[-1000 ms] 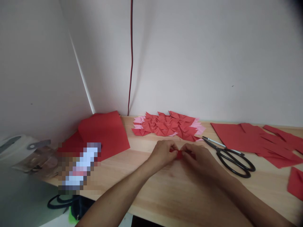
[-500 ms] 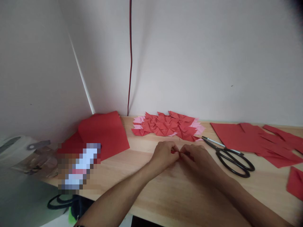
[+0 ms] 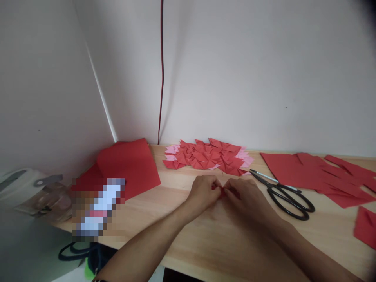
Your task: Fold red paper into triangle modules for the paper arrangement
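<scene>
Plainly, both hands are pinching one small piece of red paper [image 3: 222,192], which is sitting in the narrow gap between them over the worktop [image 3: 199,243]. From the left hand [image 3: 203,192] it is lying just to the right; from the right hand [image 3: 244,192], just to the left, with neither being clearly nearer. Its long axis is hiding behind the grip, so I cannot tell its direction. Beyond both hands, folded red and pink pieces [image 3: 205,154] are lying near the wall [image 3: 235,70].
</scene>
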A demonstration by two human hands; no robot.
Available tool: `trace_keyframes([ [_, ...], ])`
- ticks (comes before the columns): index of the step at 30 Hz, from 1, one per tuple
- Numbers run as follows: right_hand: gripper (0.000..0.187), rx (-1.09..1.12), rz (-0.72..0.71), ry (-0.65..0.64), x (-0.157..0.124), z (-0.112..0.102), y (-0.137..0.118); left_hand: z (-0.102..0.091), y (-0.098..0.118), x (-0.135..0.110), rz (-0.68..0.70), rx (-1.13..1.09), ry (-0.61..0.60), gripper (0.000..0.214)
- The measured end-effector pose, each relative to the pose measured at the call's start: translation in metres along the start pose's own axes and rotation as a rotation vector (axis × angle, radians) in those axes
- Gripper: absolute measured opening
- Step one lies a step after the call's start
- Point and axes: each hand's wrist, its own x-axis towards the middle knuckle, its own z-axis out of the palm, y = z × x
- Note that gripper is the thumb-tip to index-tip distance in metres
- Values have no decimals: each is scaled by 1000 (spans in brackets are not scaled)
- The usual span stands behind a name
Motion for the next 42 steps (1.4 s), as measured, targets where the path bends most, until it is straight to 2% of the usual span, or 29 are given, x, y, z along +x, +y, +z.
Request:
trace_keyframes([
  [5,20,193,75,-86,1,0,5,-6,-6,2,16,-49,-55,17],
  [9,18,243,80,-78,1,-2,6,-6,-9,3,96,-18,-36,17],
  [12,17,183,-2,-14,2,-2,9,-6,-6,3,192,105,37,12],
  [16,16,-10,-121,97,4,2,14,-4,0,1,339,344,156,11],
  [21,17,-200,-131,91,2,10,16,4,1,-4,422,658,166,16],
  [25,17,-207,-135,25,2,12,15,8,-3,-5,386,713,92,17],
  [30,15,-105,-131,-23,3,7,17,3,-9,-2,306,555,-18,12],
  [35,20,-67,-70,-41,4,6,14,-1,-11,-2,236,453,6,10],
  [42,18,-143,-19,-31,8,11,10,1,-7,0,148,484,8,12],
])
